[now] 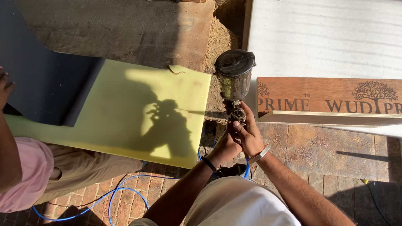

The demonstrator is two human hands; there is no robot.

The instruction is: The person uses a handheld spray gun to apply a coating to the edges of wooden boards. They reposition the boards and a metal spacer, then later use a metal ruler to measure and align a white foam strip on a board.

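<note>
A spray gun [235, 81] with a dirty metal cup on top stands upright in the middle of the head view. My right hand [250, 134] wraps around its lower body and grip. My left hand [225, 147], with a dark band at the wrist, is closed on the gun's base just below and left of the right hand. A yellow foam sheet [138, 109] lies to the left of the gun, with the gun's shadow on it.
A dark sheet [42, 79] overlaps the foam's left end. Another person in a pink shirt [21, 175] crouches at the left. A brown wooden board with printed lettering [331, 98] and a white panel [326, 37] lie right. A blue hose [113, 196] curls on brick paving.
</note>
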